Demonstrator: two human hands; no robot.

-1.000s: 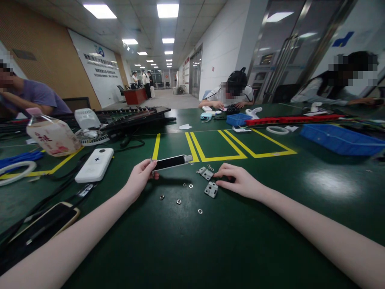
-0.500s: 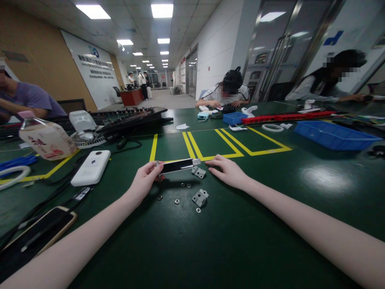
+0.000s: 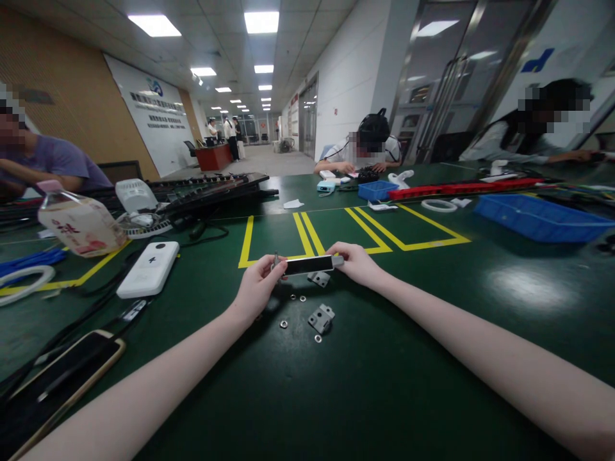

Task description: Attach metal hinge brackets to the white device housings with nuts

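A long black bar with metal ends is held level just above the green table. My left hand pinches its left end. My right hand grips its right end. Under the bar lies a small grey metal bracket. A second bracket lies nearer to me. Several small metal washers are scattered around the brackets.
A white power bank, a phone and black cables lie at left, with a drink bottle behind. Yellow tape lines mark the table. A blue tray sits at right. Other people sit around the far edges.
My right hand left the brackets, moved up and took hold of the bar's right end. My left hand shifted right with the bar.
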